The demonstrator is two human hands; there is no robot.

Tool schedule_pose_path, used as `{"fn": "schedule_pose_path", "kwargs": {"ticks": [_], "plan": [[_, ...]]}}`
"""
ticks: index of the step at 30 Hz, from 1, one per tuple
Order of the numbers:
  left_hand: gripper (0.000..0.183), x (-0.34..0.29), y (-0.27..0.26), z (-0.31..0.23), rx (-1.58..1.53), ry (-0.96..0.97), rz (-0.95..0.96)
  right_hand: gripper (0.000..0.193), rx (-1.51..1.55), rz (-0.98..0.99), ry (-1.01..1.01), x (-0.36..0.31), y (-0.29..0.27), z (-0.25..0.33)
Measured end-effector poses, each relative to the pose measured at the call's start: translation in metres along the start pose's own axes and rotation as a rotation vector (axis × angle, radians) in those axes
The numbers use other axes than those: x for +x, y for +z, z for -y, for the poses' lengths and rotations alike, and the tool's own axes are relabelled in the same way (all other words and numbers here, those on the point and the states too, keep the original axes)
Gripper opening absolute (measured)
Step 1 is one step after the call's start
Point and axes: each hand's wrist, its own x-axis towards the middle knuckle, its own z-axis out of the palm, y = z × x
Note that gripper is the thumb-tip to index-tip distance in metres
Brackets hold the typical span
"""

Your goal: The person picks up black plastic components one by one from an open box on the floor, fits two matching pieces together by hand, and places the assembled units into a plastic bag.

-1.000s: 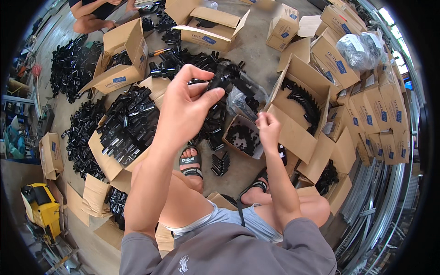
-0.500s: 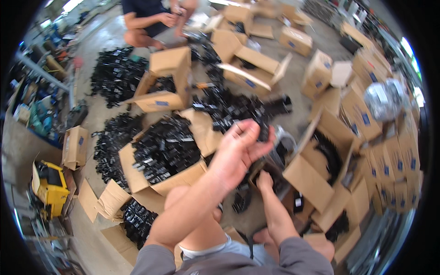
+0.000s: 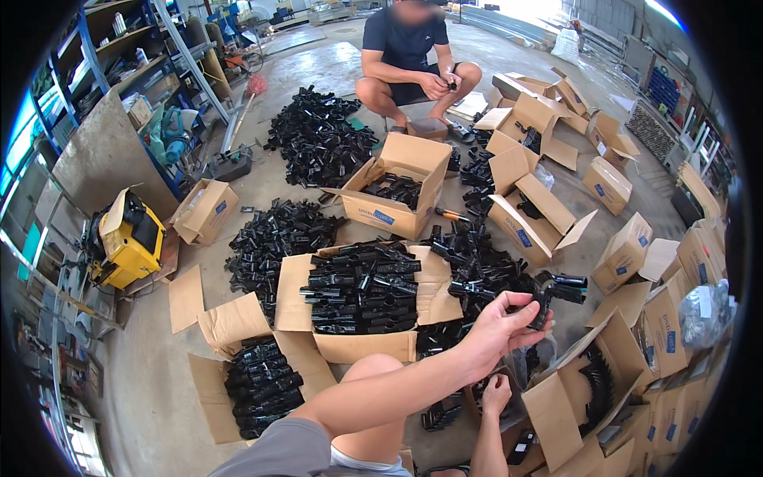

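The left hand is raised over the open boxes, fingers closed on a black plastic fitting whose long axis points right and slightly far. The right hand sits lower and nearer, loosely curled, seemingly empty, just beneath it.

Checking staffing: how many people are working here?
2: the camera wearer, whose left hand holds a black part, and a person squatting at the top. Others may be hidden.

A box of stacked parts lies left of the held fitting, another box behind.
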Motion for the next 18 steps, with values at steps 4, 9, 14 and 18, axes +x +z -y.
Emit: {"fn": "schedule_pose_path", "kwargs": {"ticks": [4, 9, 14, 18], "plan": [[0.024, 0.008, -0.005, 0.012, 0.015, 0.194, -0.003, 0.021, 0.514, -0.232, -0.159, -0.004, -0.076, 0.106], [0.022, 0.002, -0.002, 0.018, 0.091, 0.273, -0.043, 0.019, 0.777, -0.24, -0.435, -0.022, -0.177, 0.252], [0.024, -0.004, 0.014, 0.032, 0.206, 0.259, -0.069, 0.018, 0.521, -0.346, -0.539, -0.024, -0.199, 0.28], [0.025, -0.008, 0.014, 0.037, 0.229, 0.282, -0.066, 0.018, 0.518, -0.381, -0.526, -0.024, -0.197, 0.275]]}}
